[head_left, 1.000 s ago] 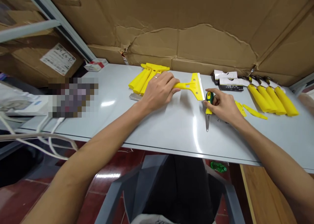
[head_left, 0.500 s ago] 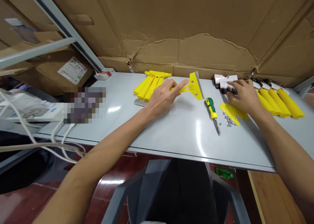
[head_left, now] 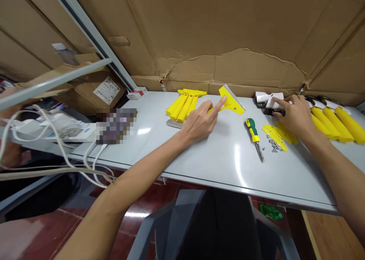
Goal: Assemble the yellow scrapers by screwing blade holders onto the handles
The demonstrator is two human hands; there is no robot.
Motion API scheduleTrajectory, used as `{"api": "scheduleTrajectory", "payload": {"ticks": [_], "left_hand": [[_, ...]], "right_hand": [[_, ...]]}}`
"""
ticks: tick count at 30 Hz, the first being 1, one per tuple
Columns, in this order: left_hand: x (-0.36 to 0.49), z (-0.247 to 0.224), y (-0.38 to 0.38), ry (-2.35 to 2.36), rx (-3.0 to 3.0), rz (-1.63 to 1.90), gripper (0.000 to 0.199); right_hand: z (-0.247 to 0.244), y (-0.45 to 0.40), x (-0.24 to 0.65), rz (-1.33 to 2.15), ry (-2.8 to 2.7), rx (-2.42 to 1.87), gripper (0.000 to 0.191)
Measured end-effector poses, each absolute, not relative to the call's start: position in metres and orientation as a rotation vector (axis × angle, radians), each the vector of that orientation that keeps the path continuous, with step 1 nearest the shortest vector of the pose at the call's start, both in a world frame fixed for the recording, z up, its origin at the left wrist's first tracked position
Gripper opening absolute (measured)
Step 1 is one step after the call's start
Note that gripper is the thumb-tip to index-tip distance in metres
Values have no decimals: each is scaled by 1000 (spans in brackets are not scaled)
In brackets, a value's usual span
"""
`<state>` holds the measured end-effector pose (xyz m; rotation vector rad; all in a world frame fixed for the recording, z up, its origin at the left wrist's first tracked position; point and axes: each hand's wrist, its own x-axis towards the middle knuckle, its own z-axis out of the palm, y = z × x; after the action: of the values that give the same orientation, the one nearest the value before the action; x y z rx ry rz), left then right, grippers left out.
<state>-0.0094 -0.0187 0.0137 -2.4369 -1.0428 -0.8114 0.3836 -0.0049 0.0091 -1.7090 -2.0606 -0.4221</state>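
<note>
My left hand [head_left: 201,119] is closed round the handle of a yellow scraper [head_left: 236,104], index finger stretched along its head. A metal blade edge shows on the scraper's far side. My right hand [head_left: 295,113] grips a black-and-white cardboard sleeve [head_left: 275,105], thumb and fingers at its right end. Another such sleeve [head_left: 260,99] lies just left of it. Below that hand are loose yellow plates [head_left: 275,137] and a heap of small screws [head_left: 273,146]. A green-and-yellow screwdriver [head_left: 253,132] lies between my hands.
Several yellow scraper handles [head_left: 185,104] lie at left, metal blades [head_left: 174,124] beside them. Sleeved scrapers [head_left: 332,121] line the right. A blurred-out item [head_left: 115,125] and white cables [head_left: 97,159] are at left. Cardboard [head_left: 228,32] backs the table; another person's arm shows far left.
The scraper in my left hand has turned, its head now slanting down to the right. My right hand has closed on a sleeve and tilted it. The whole view has shifted slightly.
</note>
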Motion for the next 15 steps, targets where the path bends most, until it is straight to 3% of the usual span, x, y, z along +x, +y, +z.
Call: {"api": "scheduleTrajectory", "payload": {"ticks": [8, 12, 15], "left_hand": [[-14, 13, -14, -1027, -2471, -1087, 52], [-14, 22, -16, -1075, -2721, -1873, 36], [-11, 37, -24, -1194, -2798, -2565, 34]], "right_hand": [[16, -15, 367, -489, -1926, -1926, 53], [18, -14, 366, -555, -1916, -2034, 62], [21, -14, 366, -545, -1912, -2092, 55]]}}
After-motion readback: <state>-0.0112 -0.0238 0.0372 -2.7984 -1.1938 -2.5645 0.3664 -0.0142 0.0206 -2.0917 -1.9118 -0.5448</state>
